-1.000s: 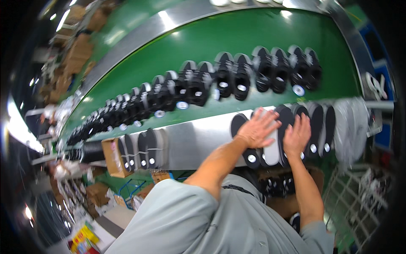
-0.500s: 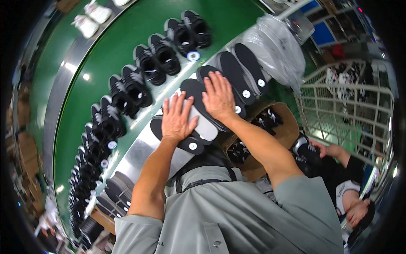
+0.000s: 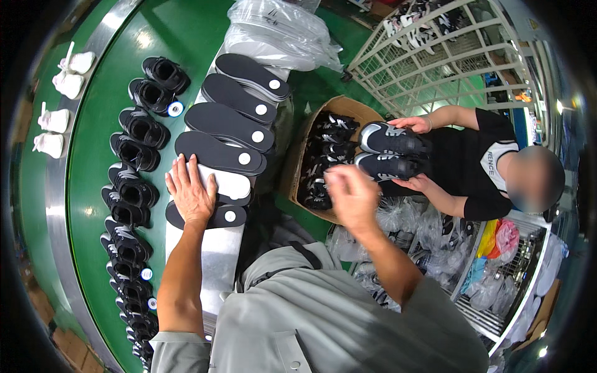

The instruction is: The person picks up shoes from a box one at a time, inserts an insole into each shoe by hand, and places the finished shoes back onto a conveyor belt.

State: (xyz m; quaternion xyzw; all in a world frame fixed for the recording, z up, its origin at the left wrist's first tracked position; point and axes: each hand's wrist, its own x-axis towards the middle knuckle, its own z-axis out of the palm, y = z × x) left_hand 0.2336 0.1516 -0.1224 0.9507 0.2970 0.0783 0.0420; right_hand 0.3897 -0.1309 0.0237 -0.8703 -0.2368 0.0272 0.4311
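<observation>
My left hand lies flat with fingers stretched out, over the left end of a white insole and touching the black insoles around it. Stacks of black insoles with round white stickers line the metal ledge, and one lower black insole sits by my left wrist. Off to the right my right hand is raised near a cardboard box of black shoes. Motion smears its fingers, so whether it holds anything cannot be made out.
Black shoes stand in a long row on the green conveyor. Clear plastic bags lie at the ledge's far end. On the right, a co-worker holds a pair of black shoes; a wire cage cart stands behind.
My right hand has lifted off the black insoles and moved right, toward the box. My left hand stays on the insoles. The view has turned to the right.
</observation>
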